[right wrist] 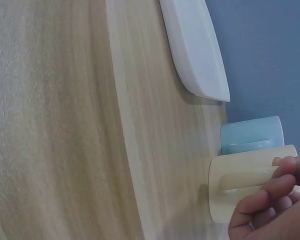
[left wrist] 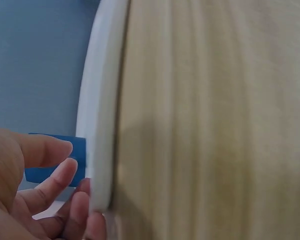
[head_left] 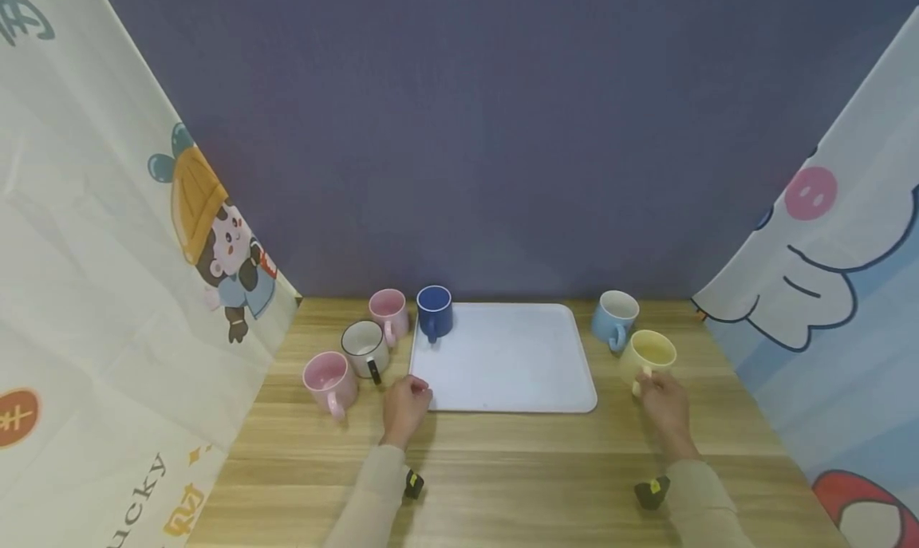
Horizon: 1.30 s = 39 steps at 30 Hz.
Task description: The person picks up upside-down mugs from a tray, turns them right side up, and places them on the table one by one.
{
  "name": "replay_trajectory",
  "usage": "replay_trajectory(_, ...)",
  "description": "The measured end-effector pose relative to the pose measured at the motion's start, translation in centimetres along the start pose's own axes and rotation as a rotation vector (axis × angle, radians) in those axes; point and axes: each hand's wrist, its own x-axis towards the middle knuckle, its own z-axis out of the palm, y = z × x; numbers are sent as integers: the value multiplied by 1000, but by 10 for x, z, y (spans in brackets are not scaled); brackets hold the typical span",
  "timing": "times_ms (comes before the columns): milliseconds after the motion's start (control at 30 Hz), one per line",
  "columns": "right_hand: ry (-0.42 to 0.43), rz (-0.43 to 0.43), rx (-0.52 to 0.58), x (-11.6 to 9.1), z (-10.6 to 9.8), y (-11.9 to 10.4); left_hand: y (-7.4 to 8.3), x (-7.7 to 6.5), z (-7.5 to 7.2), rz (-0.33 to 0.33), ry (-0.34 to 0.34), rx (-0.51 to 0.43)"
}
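My right hand (head_left: pixel 664 408) is at the handle of a yellow mug (head_left: pixel 649 348), its thumb and index finger pinching the upper part. In the right wrist view the yellow mug (right wrist: pixel 227 200) stands upright on the table, with the curled fingers (right wrist: pixel 270 192) beside its handle. A light blue mug (head_left: pixel 610 317) stands just behind it. My left hand (head_left: pixel 407 408) hovers by the front left corner of a white tray (head_left: pixel 510 364), fingers loosely bent and holding nothing. A dark blue mug (head_left: pixel 435 313) stands on the tray's back left corner.
Left of the tray, a pink mug (head_left: pixel 391 309), a white mug with a black handle (head_left: pixel 364 348) and another pink mug (head_left: pixel 332 380) stand on the wooden table (head_left: pixel 524 484). A dark backdrop (head_left: pixel 467 133) rises behind; printed curtains (head_left: pixel 86 213) flank both sides.
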Motion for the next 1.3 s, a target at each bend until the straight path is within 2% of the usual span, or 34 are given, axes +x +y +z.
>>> replay_trajectory(133, 33, -8, 15, -1, 3, 0, -5, -1, 3, 37, 10, 16)
replay_trajectory(233, 58, -6, 67, -4, 5, -2, -6, -2, 4, 60, 12, 28)
replay_trajectory(433, 134, 10, 162, -16, 11, -7, -4, -4, 4, 57, -4, 34)
replay_trajectory(600, 188, -87, 71, -21, 20, -12, -1, -1, 4, 55, -3, 27)
replay_trajectory(700, 141, -151, 0, -23, 27, -13, 2, 3, 5, 52, 11, 31)
replay_trajectory(800, 46, -187, -41, -25, 32, -15, 8, 11, 5, 38, 35, 27)
replay_trajectory(900, -62, -167, -67, -26, 36, -14, 18, 21, 4, 14, 50, -11)
replay_trajectory(1000, -133, -155, -105, -23, 42, -12, 30, 33, 3, -1, 57, -67)
replay_trajectory(1133, -181, -171, -169, -18, 50, -11, 41, 49, 4, -16, 83, -113)
replay_trajectory(1300, -201, -175, -168, -17, 59, -13, 43, 66, 12, -28, 103, -169)
